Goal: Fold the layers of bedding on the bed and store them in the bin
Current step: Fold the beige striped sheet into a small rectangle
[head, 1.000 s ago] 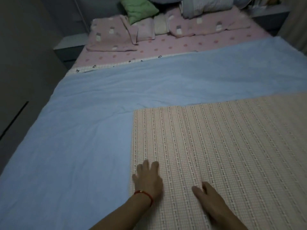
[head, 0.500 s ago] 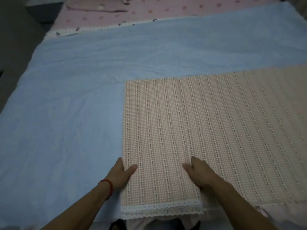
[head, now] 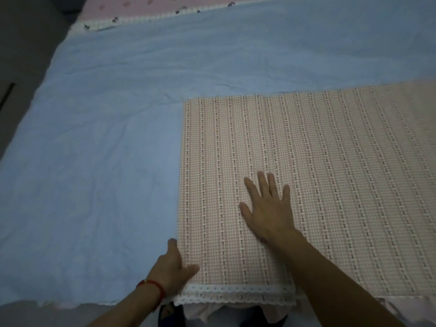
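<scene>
A folded pink checked sheet [head: 330, 149] with a white lace hem lies flat on the near right part of the bed. Under it spreads a light blue blanket [head: 106, 138] that covers most of the mattress. My right hand [head: 269, 208] lies flat on the checked sheet, fingers spread and pressing down. My left hand [head: 174, 267] holds the sheet's near left corner: the thumb lies on top and the fingers are tucked under the left edge. A red string circles that wrist.
A pink patterned bottom sheet [head: 141, 5] with a lace-trimmed edge shows at the head end. The dark floor [head: 23, 55] runs along the bed's left side. The bed's foot edge is right below my arms. No bin is in view.
My view has tilted down toward the foot of the bed. My right hand has slid forward and spread flat on the checked sheet. My left hand stays at the near left corner.
</scene>
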`<state>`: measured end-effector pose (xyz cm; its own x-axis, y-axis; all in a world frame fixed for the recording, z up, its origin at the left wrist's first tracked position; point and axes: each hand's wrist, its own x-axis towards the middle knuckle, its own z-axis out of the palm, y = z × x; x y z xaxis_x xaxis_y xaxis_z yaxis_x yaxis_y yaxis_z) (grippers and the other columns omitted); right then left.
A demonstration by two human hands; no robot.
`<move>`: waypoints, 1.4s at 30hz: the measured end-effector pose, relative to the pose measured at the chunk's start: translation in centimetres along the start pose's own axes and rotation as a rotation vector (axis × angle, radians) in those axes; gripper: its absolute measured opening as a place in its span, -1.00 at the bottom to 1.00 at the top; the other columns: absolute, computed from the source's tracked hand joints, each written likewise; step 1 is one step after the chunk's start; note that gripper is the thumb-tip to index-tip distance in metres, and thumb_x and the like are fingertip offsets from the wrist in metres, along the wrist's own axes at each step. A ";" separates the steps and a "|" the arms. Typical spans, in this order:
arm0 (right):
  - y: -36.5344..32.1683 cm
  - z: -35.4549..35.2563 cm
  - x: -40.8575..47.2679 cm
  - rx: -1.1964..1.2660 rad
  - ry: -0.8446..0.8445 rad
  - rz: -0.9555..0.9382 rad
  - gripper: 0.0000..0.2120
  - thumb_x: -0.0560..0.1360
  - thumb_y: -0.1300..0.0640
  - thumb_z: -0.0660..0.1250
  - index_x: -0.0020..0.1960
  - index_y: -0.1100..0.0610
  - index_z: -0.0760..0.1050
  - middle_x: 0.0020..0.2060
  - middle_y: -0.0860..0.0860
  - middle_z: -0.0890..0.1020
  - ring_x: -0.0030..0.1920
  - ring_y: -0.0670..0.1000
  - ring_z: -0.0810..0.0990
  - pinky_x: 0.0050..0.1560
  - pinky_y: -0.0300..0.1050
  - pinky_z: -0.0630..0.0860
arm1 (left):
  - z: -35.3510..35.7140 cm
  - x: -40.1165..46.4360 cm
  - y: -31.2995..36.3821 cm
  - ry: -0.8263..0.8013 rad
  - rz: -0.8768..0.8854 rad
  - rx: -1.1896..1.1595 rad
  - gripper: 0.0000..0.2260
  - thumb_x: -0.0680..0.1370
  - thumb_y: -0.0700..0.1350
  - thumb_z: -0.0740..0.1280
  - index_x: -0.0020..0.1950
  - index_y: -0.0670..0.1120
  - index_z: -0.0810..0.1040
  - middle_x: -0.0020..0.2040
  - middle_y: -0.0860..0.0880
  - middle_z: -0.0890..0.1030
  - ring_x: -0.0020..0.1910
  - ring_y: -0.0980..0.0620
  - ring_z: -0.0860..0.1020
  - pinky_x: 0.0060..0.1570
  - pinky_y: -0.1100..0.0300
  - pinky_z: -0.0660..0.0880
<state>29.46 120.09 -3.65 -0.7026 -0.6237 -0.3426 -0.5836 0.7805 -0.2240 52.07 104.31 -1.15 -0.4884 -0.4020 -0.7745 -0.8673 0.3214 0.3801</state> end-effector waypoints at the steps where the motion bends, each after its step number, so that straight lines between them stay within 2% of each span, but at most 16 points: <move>1: -0.1 -0.4 0.6 -0.015 0.011 0.006 -0.32 0.63 -0.28 -0.05 0.67 -0.05 -0.08 0.66 0.10 -0.10 0.64 0.17 -0.19 0.53 0.44 -0.18 | -0.7 0.5 1.0 0.027 -0.005 0.094 -0.39 0.46 0.21 0.43 0.30 0.01 0.18 0.15 0.02 0.50 0.05 0.06 0.54 0.12 0.11 0.53; 3: -0.6 -2.2 2.6 -0.020 0.106 -0.008 -0.32 0.61 -0.28 -0.06 0.66 -0.01 -0.01 0.65 0.16 0.00 0.64 0.21 -0.13 0.53 0.45 -0.18 | -2.5 2.4 3.6 0.194 0.068 0.232 -0.17 0.39 0.41 0.30 0.48 0.00 0.12 0.38 -0.08 0.37 0.33 -0.10 0.43 0.28 -0.10 0.47; 5: -0.8 -3.8 5.3 -0.017 0.140 -0.063 -0.32 0.63 -0.26 -0.09 0.66 -0.04 -0.12 0.65 0.14 -0.18 0.63 0.19 -0.29 0.54 0.42 -0.25 | -4.9 5.5 7.4 0.401 0.197 0.391 -0.11 0.45 0.49 0.08 0.63 0.03 -0.06 0.61 -0.11 0.06 0.57 -0.21 0.12 0.43 -0.22 0.31; 6: -0.7 -4.3 7.0 0.000 0.123 -0.083 -0.33 0.64 -0.26 -0.10 0.67 -0.06 -0.18 0.63 0.11 -0.28 0.61 0.17 -0.37 0.54 0.39 -0.28 | -6.3 7.8 9.6 0.469 0.262 0.459 -0.14 0.49 0.48 -0.01 0.65 0.06 -0.14 0.65 -0.10 -0.07 0.61 -0.22 -0.03 0.49 -0.26 0.20; 8: -0.1 -4.9 10.8 0.047 0.105 -0.059 -0.33 0.65 -0.26 -0.09 0.66 -0.07 -0.23 0.62 0.06 -0.35 0.59 0.15 -0.44 0.54 0.37 -0.30 | -9.2 13.2 14.2 0.513 0.332 0.536 -0.27 0.58 0.39 -0.06 0.65 0.09 -0.20 0.65 -0.09 -0.21 0.62 -0.19 -0.21 0.53 -0.30 0.01; 10: 0.7 -5.6 15.7 0.027 0.176 -0.054 -0.33 0.65 -0.24 -0.07 0.66 -0.07 -0.21 0.63 0.04 -0.32 0.60 0.14 -0.40 0.55 0.36 -0.29 | -12.2 18.7 18.7 0.554 0.337 0.583 -0.36 0.64 0.30 -0.10 0.65 0.10 -0.21 0.64 -0.07 -0.27 0.60 -0.16 -0.31 0.53 -0.31 -0.12; 13: 2.2 -6.2 22.2 0.004 0.231 -0.050 -0.33 0.64 -0.24 -0.07 0.66 -0.09 -0.22 0.65 0.02 -0.26 0.62 0.13 -0.33 0.58 0.29 -0.29 | -14.0 24.7 22.5 0.641 0.322 0.599 -0.41 0.65 0.29 -0.15 0.64 0.16 -0.21 0.64 -0.03 -0.29 0.59 -0.18 -0.34 0.49 -0.38 -0.23; 16: 3.8 -3.7 24.6 0.005 0.273 0.023 -0.34 0.65 -0.26 -0.12 0.67 -0.07 -0.18 0.66 -0.01 -0.13 0.65 0.12 -0.22 0.60 0.26 -0.20 | -11.9 28.4 21.5 0.658 0.348 0.577 -0.42 0.63 0.33 -0.17 0.62 0.24 -0.21 0.65 -0.02 -0.25 0.60 -0.21 -0.30 0.45 -0.45 -0.19; 18: 4.1 -2.1 24.6 -0.062 0.372 0.014 -0.35 0.66 -0.22 -0.07 0.68 -0.01 -0.08 0.67 0.03 -0.05 0.65 0.15 -0.15 0.59 0.28 -0.12 | -10.5 29.7 20.3 0.767 0.382 0.570 -0.42 0.64 0.30 -0.13 0.64 0.19 -0.14 0.66 -0.07 -0.17 0.61 -0.23 -0.23 0.46 -0.44 -0.12; 26: 4.0 -1.4 25.2 -0.118 0.381 0.044 -0.34 0.64 -0.16 0.01 0.66 0.09 0.04 0.63 0.28 -0.03 0.64 0.23 -0.12 0.56 0.35 -0.04 | -10.6 29.8 20.5 0.784 0.436 0.564 -0.41 0.65 0.25 -0.02 0.65 0.13 -0.01 0.66 -0.14 -0.08 0.61 -0.30 -0.17 0.44 -0.44 -0.06; 33: 4.3 -1.1 25.3 -0.114 0.404 0.014 -0.34 0.64 -0.16 -0.05 0.67 0.08 -0.02 0.63 0.29 -0.05 0.64 0.22 -0.13 0.57 0.34 -0.07 | -11.1 28.7 20.4 0.732 0.424 0.578 -0.39 0.63 0.28 -0.01 0.65 0.14 -0.01 0.66 -0.12 -0.09 0.62 -0.23 -0.17 0.47 -0.41 -0.10; 35: 4.4 -1.0 25.6 -0.077 0.406 0.014 -0.34 0.64 -0.18 -0.06 0.67 0.06 -0.05 0.63 0.28 -0.06 0.64 0.22 -0.12 0.57 0.35 -0.09 | -10.9 27.0 19.6 0.752 0.353 0.466 -0.35 0.63 0.27 -0.01 0.66 0.08 -0.10 0.66 -0.14 -0.15 0.62 -0.20 -0.19 0.52 -0.33 -0.13; 37: 4.8 -0.9 25.5 -0.042 0.375 -0.011 -0.28 0.61 -0.23 -0.04 0.67 0.05 -0.11 0.63 0.28 -0.10 0.64 0.22 -0.15 0.56 0.36 -0.14 | -9.4 23.9 17.9 0.714 0.279 0.214 -0.28 0.65 0.21 0.08 0.65 -0.03 -0.22 0.64 -0.21 -0.18 0.62 -0.21 -0.18 0.57 -0.20 -0.12; 39: 5.3 -1.7 25.8 0.028 0.258 -0.062 -0.21 0.57 -0.31 -0.05 0.67 0.01 -0.21 0.62 0.27 -0.21 0.63 0.21 -0.27 0.55 0.37 -0.24 | -8.0 20.1 15.6 0.678 0.268 -0.017 -0.24 0.66 0.13 0.16 0.64 -0.12 -0.25 0.64 -0.22 -0.05 0.62 -0.18 -0.04 0.59 -0.09 -0.02; 40: 5.4 -2.7 25.4 0.055 0.155 -0.079 -0.19 0.57 -0.35 -0.07 0.66 -0.01 -0.27 0.61 0.25 -0.28 0.61 0.20 -0.35 0.54 0.35 -0.31 | -7.5 18.2 14.3 0.671 0.256 -0.041 -0.25 0.66 0.11 0.17 0.65 -0.15 -0.18 0.62 -0.20 0.08 0.59 -0.17 0.09 0.56 -0.05 0.08; 42: 5.9 -4.4 23.5 0.054 0.005 -0.099 -0.20 0.60 -0.36 -0.09 0.64 -0.03 -0.36 0.59 0.21 -0.37 0.58 0.19 -0.43 0.53 0.33 -0.38 | -6.9 15.2 12.3 0.668 0.174 0.008 -0.35 0.63 0.18 0.18 0.58 -0.19 0.16 0.45 -0.20 0.41 0.42 -0.21 0.37 0.36 -0.05 0.33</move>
<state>7.73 109.84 -9.02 -0.6448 -0.6976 -0.3123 -0.6272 0.7165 -0.3054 33.32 96.25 -4.78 -0.5775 -0.7852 -0.2234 -0.7712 0.4349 0.4650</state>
